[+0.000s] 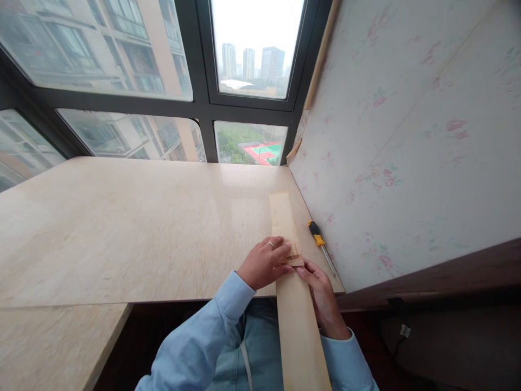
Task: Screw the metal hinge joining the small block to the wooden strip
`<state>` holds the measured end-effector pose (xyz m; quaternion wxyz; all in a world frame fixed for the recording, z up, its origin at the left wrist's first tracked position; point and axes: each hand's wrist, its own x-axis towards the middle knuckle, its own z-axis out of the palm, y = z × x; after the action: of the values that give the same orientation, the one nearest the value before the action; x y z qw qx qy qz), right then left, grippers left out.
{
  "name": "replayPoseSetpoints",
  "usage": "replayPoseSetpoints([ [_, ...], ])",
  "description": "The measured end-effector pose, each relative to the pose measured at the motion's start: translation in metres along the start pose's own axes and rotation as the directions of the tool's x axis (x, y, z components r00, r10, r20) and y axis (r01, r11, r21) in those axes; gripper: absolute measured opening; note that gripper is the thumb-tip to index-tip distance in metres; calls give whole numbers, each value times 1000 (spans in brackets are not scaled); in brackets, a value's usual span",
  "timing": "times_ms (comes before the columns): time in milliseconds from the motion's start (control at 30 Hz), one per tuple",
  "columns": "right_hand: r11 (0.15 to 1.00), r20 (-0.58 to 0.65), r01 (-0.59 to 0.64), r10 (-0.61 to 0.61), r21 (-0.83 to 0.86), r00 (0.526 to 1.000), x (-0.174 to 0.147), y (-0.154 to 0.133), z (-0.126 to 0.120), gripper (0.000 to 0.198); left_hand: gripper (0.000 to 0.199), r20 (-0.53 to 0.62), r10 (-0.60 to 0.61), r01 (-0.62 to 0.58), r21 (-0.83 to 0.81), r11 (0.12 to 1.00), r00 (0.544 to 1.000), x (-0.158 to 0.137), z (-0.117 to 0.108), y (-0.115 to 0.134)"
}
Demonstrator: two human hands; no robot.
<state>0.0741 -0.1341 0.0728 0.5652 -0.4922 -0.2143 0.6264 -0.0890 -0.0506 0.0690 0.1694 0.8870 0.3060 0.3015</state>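
A long pale wooden board (300, 326) runs from the marble-look ledge out over its front edge towards my lap. Across its middle lies a small wooden piece (296, 262) with a rough, splintered patch. My left hand (265, 262), with a ring on one finger, comes from the left and has its fingers bent over this piece. At the board's right edge, my right hand (322, 296) is closed, its thumb and fingertips by the lower corner of the small piece. Its other fingers are partly hidden beside the board.
A screwdriver (321, 245) with a yellow and black handle lies right of the board, beside the flowered wall (407, 152). The ledge (142, 233) stretches left under dark-framed windows (205, 108). A lower slab (52, 336) is at front left. A cable (401, 339) shows at lower right.
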Motion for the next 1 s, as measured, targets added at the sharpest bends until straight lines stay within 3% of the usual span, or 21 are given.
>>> replayPoseSetpoints([
  [200, 999, 91, -29, 26, 37, 996, -1, 3, -4, 51, 56, 19, 0, 2, -115, 993, 1000, 6, -9, -10],
  [333, 999, 89, -24, 21, 40, 996, -2, 1, -5, 54, 56, 20, -18, 21, -185, 982, 1000, 8, -9, -11],
  [533, 998, 47, -12, 10, 55, 999, -5, -9, -7, 51, 76, -151, -153, 71, -444, 893, 977, 9, -8, -10],
  [633, 999, 12, -12, 12, 43, 1000, -3, -14, -9, 55, 83, -162, -282, 94, -694, 714, 946, 6, -3, -9],
  [733, 1000, -20, -3, 3, -7, 1000, 0, -20, -11, 61, 78, -135, -498, 74, -923, 378, 857, 1, 11, -2],
  [833, 997, -37, 21, -24, -68, 999, 3, -25, -14, 62, 55, -47, -652, -14, -998, 55, 756, -3, 26, 9],
  [900, 996, -43, 27, -31, -90, 999, 5, -27, -16, 62, 44, 28, -711, -37, -996, -76, 703, -4, 33, 14],
  [1000, 997, -64, 10, -15, -81, 998, 7, -28, -19, 61, 36, 133, -759, -28, -980, -195, 637, -3, 38, 17],
])
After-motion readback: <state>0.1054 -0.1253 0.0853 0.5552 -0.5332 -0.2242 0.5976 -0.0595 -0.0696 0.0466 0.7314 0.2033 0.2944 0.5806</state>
